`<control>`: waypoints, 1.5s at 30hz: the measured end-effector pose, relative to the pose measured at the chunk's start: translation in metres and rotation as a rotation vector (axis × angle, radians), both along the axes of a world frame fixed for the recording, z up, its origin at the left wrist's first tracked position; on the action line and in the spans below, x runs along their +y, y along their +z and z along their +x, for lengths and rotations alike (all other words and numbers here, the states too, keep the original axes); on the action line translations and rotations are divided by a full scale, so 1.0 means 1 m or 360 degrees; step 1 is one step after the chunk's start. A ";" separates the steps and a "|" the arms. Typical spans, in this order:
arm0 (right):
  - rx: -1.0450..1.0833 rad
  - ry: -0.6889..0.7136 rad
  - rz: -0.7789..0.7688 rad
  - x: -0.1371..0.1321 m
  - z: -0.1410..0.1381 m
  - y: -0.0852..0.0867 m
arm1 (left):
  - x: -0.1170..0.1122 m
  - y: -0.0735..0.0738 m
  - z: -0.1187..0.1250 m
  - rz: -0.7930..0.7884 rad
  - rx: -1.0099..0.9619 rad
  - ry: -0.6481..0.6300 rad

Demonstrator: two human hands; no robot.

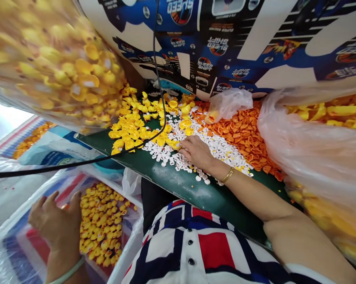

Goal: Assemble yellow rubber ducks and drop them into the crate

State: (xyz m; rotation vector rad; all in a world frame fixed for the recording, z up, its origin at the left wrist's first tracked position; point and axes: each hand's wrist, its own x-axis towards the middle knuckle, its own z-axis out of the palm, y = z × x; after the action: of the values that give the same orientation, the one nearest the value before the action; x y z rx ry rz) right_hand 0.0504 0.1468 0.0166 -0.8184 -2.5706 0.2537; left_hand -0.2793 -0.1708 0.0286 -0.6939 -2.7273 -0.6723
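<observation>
A scuffed, dark green flat work table (pixel 192 193) ran across the middle, backed by a large blue-and-white printed cardboard carton (pixel 225 51). Pale daylight (pixel 3 118) showed at the far left edge. A thin black cable (pixel 77 163) hung above a red-white-and-blue striped woven plastic sheet (pixel 15 252).

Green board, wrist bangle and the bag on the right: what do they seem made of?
The green board looks painted or laminated, glossy with pale scuffs. The bangle on the right hand looks like shiny gold-coloured metal, linked; plated or solid cannot be told. The bag looks like thin plastic film, creased and translucent, with yellow pieces showing through.
</observation>
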 end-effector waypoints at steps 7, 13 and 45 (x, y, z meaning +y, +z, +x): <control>-0.0096 0.0125 0.0057 0.018 -0.025 -0.013 | 0.117 -0.039 0.078 0.0857 -0.1145 -0.0732; 0.0160 0.0178 0.0171 -0.004 0.007 0.001 | 0.213 -0.026 0.171 0.1445 -0.2476 -0.1004; -0.0042 -0.0580 -0.0540 0.108 0.066 -0.003 | 0.234 -0.037 0.212 0.1054 -0.3078 -0.1492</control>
State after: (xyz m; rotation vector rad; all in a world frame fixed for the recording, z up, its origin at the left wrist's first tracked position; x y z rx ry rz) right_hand 0.1166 0.2545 0.0135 -1.3982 -2.3748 0.5752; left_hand -0.0671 0.0628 -0.0087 -1.5815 -2.2734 -3.7731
